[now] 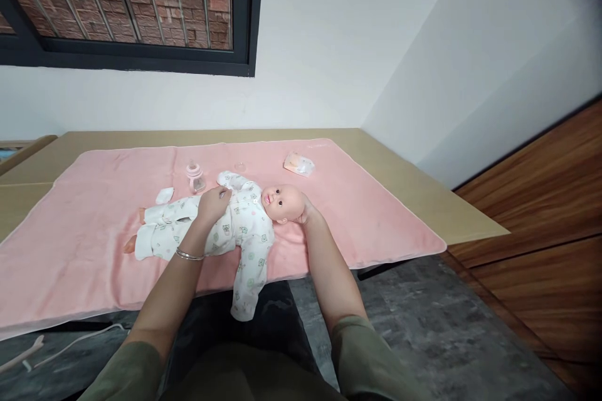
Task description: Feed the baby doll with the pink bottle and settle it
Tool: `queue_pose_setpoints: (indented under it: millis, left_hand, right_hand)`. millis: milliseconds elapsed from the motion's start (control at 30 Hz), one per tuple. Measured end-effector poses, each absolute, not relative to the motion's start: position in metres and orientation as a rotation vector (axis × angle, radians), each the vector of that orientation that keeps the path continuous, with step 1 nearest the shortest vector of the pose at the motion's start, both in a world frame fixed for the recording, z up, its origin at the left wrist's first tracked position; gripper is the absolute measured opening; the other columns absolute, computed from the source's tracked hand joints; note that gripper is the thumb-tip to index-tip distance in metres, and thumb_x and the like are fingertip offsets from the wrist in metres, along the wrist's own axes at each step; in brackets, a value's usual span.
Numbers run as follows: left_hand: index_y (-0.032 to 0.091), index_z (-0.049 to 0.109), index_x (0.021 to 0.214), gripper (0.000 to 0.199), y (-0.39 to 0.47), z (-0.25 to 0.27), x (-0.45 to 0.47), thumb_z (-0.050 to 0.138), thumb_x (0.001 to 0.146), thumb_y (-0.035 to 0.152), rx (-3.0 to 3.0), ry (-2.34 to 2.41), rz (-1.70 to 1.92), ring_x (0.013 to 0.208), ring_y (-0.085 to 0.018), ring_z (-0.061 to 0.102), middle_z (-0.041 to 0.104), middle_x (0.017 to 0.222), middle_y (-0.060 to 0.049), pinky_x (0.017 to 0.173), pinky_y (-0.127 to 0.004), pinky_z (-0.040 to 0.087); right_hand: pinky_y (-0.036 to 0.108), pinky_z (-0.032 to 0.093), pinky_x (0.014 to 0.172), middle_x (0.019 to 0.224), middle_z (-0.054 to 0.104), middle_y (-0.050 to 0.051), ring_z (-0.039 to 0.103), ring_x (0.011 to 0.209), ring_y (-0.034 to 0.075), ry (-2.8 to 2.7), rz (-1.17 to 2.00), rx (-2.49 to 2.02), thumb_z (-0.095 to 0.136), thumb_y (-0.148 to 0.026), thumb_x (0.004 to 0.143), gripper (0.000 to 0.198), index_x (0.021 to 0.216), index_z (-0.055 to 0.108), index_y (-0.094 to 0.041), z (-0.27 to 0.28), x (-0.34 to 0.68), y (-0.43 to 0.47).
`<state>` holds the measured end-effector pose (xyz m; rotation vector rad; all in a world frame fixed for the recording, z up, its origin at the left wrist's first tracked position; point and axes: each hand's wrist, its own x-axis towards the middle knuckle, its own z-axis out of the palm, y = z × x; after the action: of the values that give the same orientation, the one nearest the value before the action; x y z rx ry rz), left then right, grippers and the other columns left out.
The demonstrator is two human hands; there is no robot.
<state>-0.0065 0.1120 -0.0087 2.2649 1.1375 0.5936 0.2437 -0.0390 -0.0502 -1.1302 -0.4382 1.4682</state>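
A baby doll [249, 216] in a white printed sleepsuit lies on its back on a pink blanket [376, 225], head to the right, feet to the left. One sleeve hangs over the near edge. My left hand [214, 205] is closed on the doll's waist, its fingers curled and partly hidden. Behind the doll's head, my right hand [307, 210] cups the crown, with most fingers out of sight underneath. Just beyond the legs stands a pink baby bottle [195, 178], and a small white folded piece [164, 195] lies by it.
A small soft packet [299, 164] rests at the back of the blanket, and a clear round cap [239, 166] lies left of it. The tan tabletop [423, 194] meets a white wall with a barred window [141, 6]. Wooden panels [540, 232] stand at the right.
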Motion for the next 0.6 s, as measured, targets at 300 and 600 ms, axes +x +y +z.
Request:
queue_pose_setpoints:
  millis: [300,600]
  left_hand:
    - [0.023,0.075,0.100,0.036,0.1121,-0.0080,-0.0067,0.045,0.093,0.042,2.267,1.138,0.593,0.101,-0.025,0.067,0.077,0.108,-0.006,0.082,-0.031,0.044]
    - [0.022,0.075,0.101,0.036,0.1126,-0.0087,-0.0067,0.045,0.093,0.042,2.271,1.128,0.599,0.104,-0.025,0.066,0.077,0.111,-0.006,0.085,-0.031,0.045]
  right_hand:
    - [0.041,0.061,0.066,0.107,0.074,0.018,0.072,0.091,0.031,-0.424,1.387,-1.375,0.058,-0.036,0.086,0.034,0.104,0.073,-0.011,-0.0397,0.2392,-0.0363]
    - [0.043,0.061,0.075,0.109,0.073,0.020,0.071,0.095,0.032,-0.385,1.307,-1.411,0.055,-0.035,0.087,0.038,0.105,0.071,-0.006,-0.0460,0.2439,-0.0353]
